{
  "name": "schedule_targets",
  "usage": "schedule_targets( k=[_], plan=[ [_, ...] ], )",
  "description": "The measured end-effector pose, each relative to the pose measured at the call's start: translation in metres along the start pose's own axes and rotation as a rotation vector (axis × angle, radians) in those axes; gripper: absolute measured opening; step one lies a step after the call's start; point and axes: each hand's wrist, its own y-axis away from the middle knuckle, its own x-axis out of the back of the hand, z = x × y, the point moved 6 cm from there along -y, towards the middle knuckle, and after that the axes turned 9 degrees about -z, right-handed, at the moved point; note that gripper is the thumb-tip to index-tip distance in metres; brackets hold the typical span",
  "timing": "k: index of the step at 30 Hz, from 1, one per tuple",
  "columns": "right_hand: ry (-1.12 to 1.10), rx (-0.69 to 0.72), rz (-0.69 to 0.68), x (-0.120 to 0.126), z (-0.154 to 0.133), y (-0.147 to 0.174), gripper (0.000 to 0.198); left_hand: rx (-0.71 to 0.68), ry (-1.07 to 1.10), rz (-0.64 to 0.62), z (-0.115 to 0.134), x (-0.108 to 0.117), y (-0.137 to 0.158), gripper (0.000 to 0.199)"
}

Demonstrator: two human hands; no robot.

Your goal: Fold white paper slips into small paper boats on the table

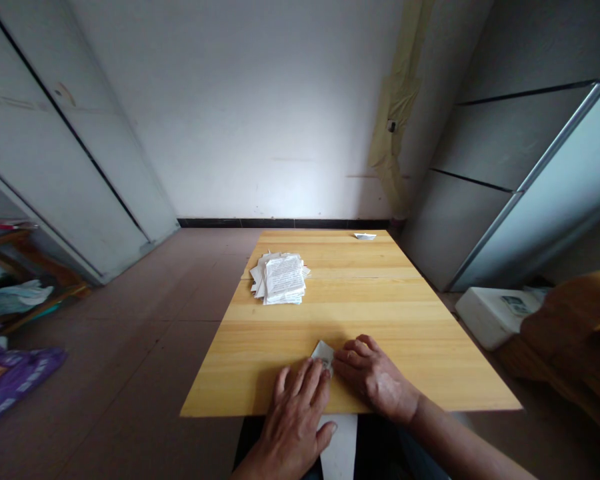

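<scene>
A small folded piece of paper lies near the front edge of the wooden table. My left hand rests over its lower left part, fingers stretched out and laid flat, the thumb out past the table edge. At the paper's right edge, my right hand has its fingers curled and close together, touching it; the thumb is hidden. Part of the paper is covered by the fingers. Farther back on the left sits a loose stack of printed paper sheets. A small white folded paper boat stands at the far right edge.
The light wooden table ends just before my lap. A white wall is behind it, with grey cabinets on the right. A white box stands on the right; a purple bag lies on the left floor.
</scene>
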Motion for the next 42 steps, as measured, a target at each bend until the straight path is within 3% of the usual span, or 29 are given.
schedule_targets(
  k=[11,19,25,34,42],
  plan=[
    [-0.021,-0.092,-0.074,-0.013,0.007,-0.018,0.031,0.033,0.004,-0.018,0.001,-0.003,-0.003,0.057],
    [-0.003,-0.208,-0.144,-0.016,0.009,-0.028,0.018,0.033,0.058,-0.053,0.001,-0.005,-0.004,0.064],
    [0.002,-0.268,-0.154,-0.016,0.015,-0.035,0.024,0.053,0.07,-0.059,0.001,-0.006,-0.004,0.063],
    [-0.107,-0.178,-0.072,-0.004,0.003,-0.006,0.029,0.052,0.06,-0.036,0.002,-0.005,-0.004,0.062],
    [-0.053,-0.324,-0.08,-0.014,0.014,-0.008,0.031,0.038,0.02,0.029,0.002,-0.001,-0.004,0.058]
  ],
)
